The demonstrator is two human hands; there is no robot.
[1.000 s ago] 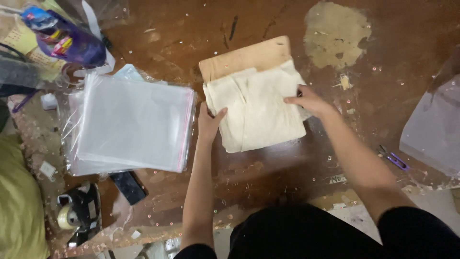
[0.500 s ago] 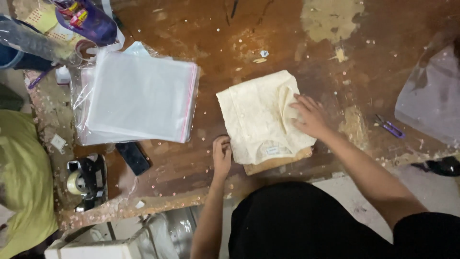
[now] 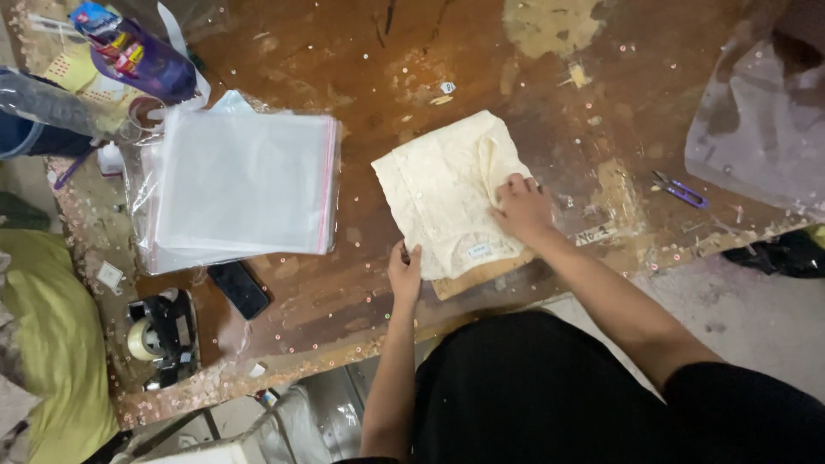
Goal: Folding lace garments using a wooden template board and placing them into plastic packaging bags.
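Observation:
A folded cream garment (image 3: 447, 193) lies on a brown board (image 3: 477, 277) on the worn wooden table (image 3: 361, 51); only the board's near edge shows. My left hand (image 3: 405, 273) rests at the garment's near left corner, fingers on its edge. My right hand (image 3: 521, 209) presses flat on the garment's right side, near a fold. A small white label sits on the garment close to the board's edge.
A stack of clear plastic bags (image 3: 245, 185) with a red strip lies to the left. A dark phone (image 3: 240, 289) and a tape dispenser (image 3: 155, 331) sit near the front edge. Small purple snips (image 3: 681, 189) and a clear plastic sheet (image 3: 756, 129) lie right. A purple bottle (image 3: 137, 56) stands far left.
The garment and board have been turned round and drawn toward me, so the board now shows at the near edge. My left hand moved to the near corner; my right stays on the garment's right side.

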